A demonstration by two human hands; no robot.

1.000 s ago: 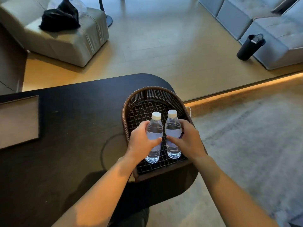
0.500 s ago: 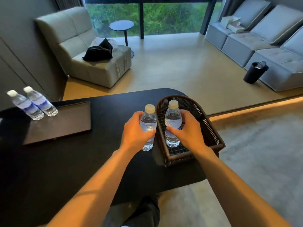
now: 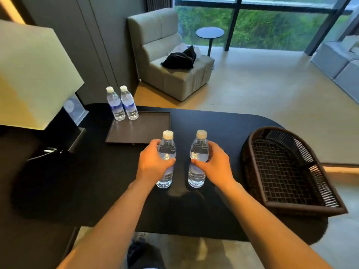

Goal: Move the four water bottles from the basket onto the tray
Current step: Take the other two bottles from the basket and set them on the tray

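- Only part of the lamp point(image 3: 35, 74) showed, its shade cut off by the picture's left and top edges, and your forearms ran out at the bottom edge; the labels on all the bottles were too blurred to read.
- You could count four water bottles: two standing upright and touching each other at the far left corner of the tray point(image 3: 136, 129), namely the far-left bottle point(image 3: 115, 103) and its neighbour point(image 3: 128, 103), and two in your hands.
- One tray lay near the tabletop's point(image 3: 97, 181) far edge; one basket point(image 3: 287, 171) sat at the tabletop's right end with no bottle visible inside.
- Your left hand point(image 3: 153, 164) was curled around the middle of the left bottle point(image 3: 166, 158), thumb across its front.
- Your right hand point(image 3: 213, 164) was wrapped the same way round the right bottle point(image 3: 198, 156).
- Both held bottles stood upright over the tabletop's middle, between tray and basket, apart from each other; whether their bases touched the surface, you could not tell.
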